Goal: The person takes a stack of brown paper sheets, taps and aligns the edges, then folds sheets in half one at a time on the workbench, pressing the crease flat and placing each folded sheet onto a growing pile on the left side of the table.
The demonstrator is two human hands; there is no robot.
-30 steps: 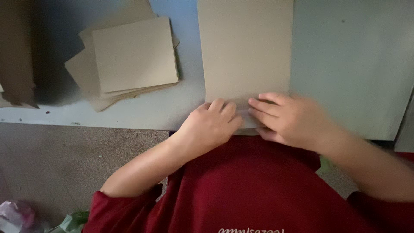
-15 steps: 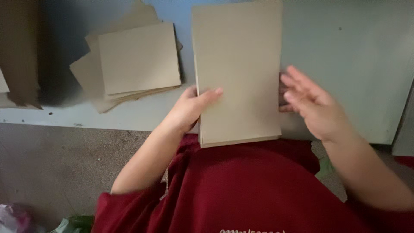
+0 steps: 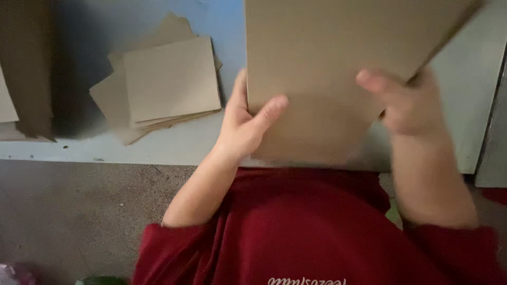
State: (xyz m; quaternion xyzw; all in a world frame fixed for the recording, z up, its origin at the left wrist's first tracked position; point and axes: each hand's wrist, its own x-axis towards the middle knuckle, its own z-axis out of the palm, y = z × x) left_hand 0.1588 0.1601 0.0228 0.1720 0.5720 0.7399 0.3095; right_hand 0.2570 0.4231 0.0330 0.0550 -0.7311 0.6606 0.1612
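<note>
A large brown cardboard sheet (image 3: 338, 58) is lifted off the pale blue table (image 3: 174, 145) and tilted up toward me. My left hand (image 3: 244, 124) grips its lower left edge, thumb on the front face. My right hand (image 3: 406, 103) holds its lower right edge, thumb over the front, and looks blurred. The sheet hides much of the table behind it.
A loose stack of smaller brown cardboard pieces (image 3: 158, 89) lies on the table to the left. A dark brown box wall (image 3: 26, 68) stands at the far left. Below the table edge is a grey-brown floor (image 3: 79, 211). A grey panel (image 3: 494, 132) is at right.
The cardboard sheet lay flat with both hands pressing its near edge; then both hands took its sides and lifted it up toward the camera.
</note>
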